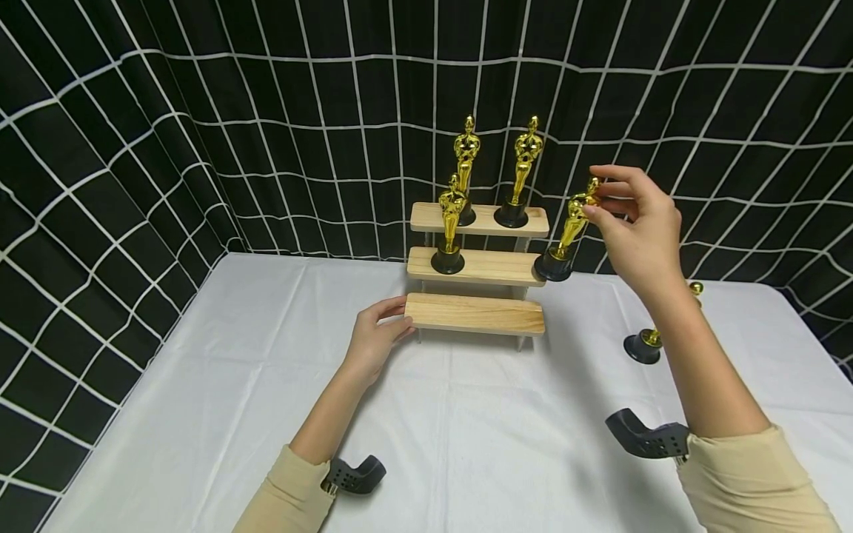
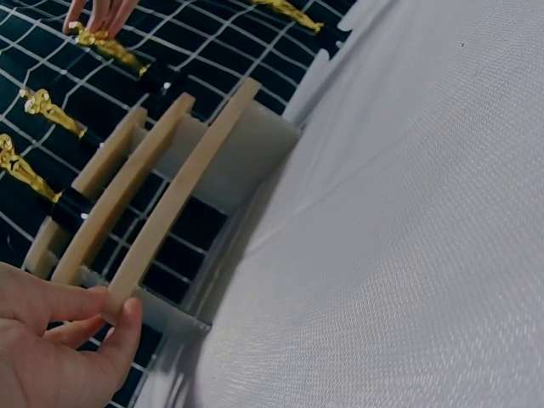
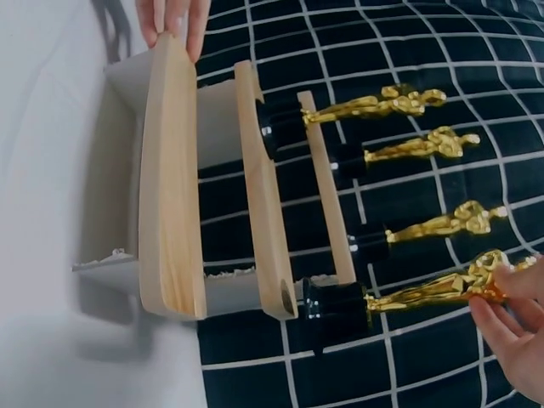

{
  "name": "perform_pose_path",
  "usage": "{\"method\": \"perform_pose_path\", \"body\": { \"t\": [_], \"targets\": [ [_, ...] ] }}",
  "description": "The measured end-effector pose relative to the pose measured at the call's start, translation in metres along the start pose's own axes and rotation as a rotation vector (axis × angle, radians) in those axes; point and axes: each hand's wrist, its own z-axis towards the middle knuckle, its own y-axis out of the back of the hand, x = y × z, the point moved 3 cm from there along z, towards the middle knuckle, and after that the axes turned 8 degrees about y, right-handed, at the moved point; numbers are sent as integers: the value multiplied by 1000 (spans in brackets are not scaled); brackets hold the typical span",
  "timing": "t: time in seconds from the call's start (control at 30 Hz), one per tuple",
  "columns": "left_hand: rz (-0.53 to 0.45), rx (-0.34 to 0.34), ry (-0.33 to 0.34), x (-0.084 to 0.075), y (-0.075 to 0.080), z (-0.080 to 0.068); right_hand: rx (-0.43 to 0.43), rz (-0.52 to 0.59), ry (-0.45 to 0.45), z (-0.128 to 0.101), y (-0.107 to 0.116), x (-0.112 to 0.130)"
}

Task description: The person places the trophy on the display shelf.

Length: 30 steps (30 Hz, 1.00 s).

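My right hand point(image 1: 643, 233) pinches a gold trophy statuette point(image 1: 571, 222) by its upper body. That trophy is tilted, its black base point(image 3: 336, 310) right at the right end of the middle shelf point(image 1: 493, 266); whether it touches the wood I cannot tell. With thumb and fingers, my left hand point(image 1: 376, 337) grips the left end of the lowest wooden shelf point(image 1: 473, 314) of a three-step display stand. One trophy point(image 1: 451, 222) stands at the left of the middle shelf. Two more, a left one point(image 1: 466, 152) and a right one point(image 1: 526, 159), stand on the top shelf.
Another trophy point(image 1: 645, 346) stands on the white tablecloth point(image 1: 300, 296) at the right, partly hidden behind my right forearm. A black curtain with a white grid point(image 1: 320, 133) hangs behind and at the sides. Dark wrist mounts point(image 1: 649, 437) stick out from both sleeves.
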Motion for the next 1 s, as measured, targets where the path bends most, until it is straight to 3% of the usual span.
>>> {"method": "perform_pose_path", "body": {
  "t": [1.0],
  "targets": [
    [-10, -2, -5, 0, 0, 1, 52, 120, 87, 11, -35, 20]
  ]
}}
